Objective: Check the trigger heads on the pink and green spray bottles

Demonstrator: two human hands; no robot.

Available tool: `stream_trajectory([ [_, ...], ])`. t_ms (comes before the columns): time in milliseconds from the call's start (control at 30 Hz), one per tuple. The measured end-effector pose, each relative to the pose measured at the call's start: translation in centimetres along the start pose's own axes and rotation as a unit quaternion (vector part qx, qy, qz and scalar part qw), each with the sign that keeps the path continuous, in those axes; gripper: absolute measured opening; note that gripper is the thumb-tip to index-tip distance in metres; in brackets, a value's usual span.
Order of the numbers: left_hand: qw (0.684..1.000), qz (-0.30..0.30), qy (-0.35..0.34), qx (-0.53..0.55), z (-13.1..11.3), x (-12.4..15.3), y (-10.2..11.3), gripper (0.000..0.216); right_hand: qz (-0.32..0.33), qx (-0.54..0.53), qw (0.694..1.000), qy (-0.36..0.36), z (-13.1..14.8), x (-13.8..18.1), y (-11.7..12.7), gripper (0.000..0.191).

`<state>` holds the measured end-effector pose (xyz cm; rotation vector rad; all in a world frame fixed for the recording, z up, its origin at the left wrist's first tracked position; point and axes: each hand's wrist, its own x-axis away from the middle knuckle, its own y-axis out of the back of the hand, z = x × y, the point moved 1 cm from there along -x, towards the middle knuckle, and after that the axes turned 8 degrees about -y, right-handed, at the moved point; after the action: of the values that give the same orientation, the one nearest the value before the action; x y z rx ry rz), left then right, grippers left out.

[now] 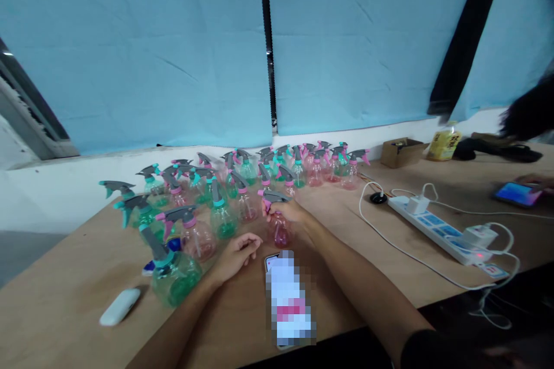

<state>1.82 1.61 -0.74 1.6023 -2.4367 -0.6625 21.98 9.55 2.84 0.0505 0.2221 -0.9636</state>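
Observation:
My right hand is closed around the neck of a pink spray bottle, just below its grey head with the pink trigger. The bottle is upright over the wooden table. Loosely curled and holding nothing, my left hand rests a little to its left. A green spray bottle stands left of that hand, with a pink spray bottle behind it. Another green spray bottle is just beyond my fingers. Between my forearms lies a lit phone, its screen blurred out.
Many more pink and green spray bottles crowd the table toward the wall. A white oval case lies at left. On the right are a power strip with cables, a cardboard box, a yellow-labelled bottle and another person's hand at a phone.

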Motion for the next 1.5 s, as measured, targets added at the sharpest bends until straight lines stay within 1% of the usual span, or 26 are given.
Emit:
stream_trajectory([
  [100,1.0,0.001,0.0,-0.004,0.0,0.0,0.0,0.041,0.002,0.005,1.0,0.002,0.0,-0.1,0.1,0.017],
  [267,1.0,0.0,-0.003,-0.001,0.3,0.0,0.1,0.046,0.0,0.037,0.999,-0.022,0.0,-0.2,0.3,0.021],
  [400,1.0,0.001,-0.004,-0.007,0.4,0.0,0.1,0.046,0.005,-0.002,1.0,0.002,0.1,-0.2,0.0,0.017],
  [567,1.0,0.0,-0.008,-0.006,0.3,0.0,0.1,0.045,0.017,-0.036,0.999,-0.016,0.3,-0.1,-0.2,0.013],
  [633,1.0,0.002,-0.007,-0.008,0.3,0.0,0.1,0.044,0.017,-0.028,0.999,-0.012,0.4,-0.1,-0.1,0.015],
  [733,1.0,0.005,-0.008,-0.01,0.2,0.0,0.1,0.043,0.016,0.016,1.0,0.002,0.5,-0.1,0.1,0.019],
  [833,1.0,0.006,-0.004,-0.008,0.2,0.0,0.1,0.046,0.006,0.036,0.999,-0.004,0.4,-0.1,0.2,0.019],
  [1067,1.0,0.006,-0.004,-0.011,0.1,0.0,0.1,0.046,-0.004,-0.026,1.0,0.004,0.1,0.0,-0.3,0.014],
  [1167,1.0,0.005,-0.004,-0.012,-0.1,0.0,0.1,0.046,-0.008,0.008,1.0,0.011,0.1,-0.1,-0.2,0.021],
  [1233,1.0,0.002,0.0,-0.014,-0.2,0.1,0.1,0.046,-0.011,0.033,0.999,0.001,0.1,-0.1,0.0,0.026],
  [1333,1.0,0.002,-0.001,-0.012,-0.1,0.2,0.1,0.045,-0.011,0.027,1.0,-0.008,0.2,0.1,0.1,0.033],
  [1433,1.0,0.005,-0.01,-0.007,0.3,0.2,0.1,0.043,-0.03,0.012,0.999,0.007,0.2,0.8,0.5,0.033],
  [1500,1.0,0.009,-0.012,-0.009,0.5,0.2,0.1,0.043,-0.07,0.006,0.997,0.014,0.0,1.3,1.2,0.028],
])
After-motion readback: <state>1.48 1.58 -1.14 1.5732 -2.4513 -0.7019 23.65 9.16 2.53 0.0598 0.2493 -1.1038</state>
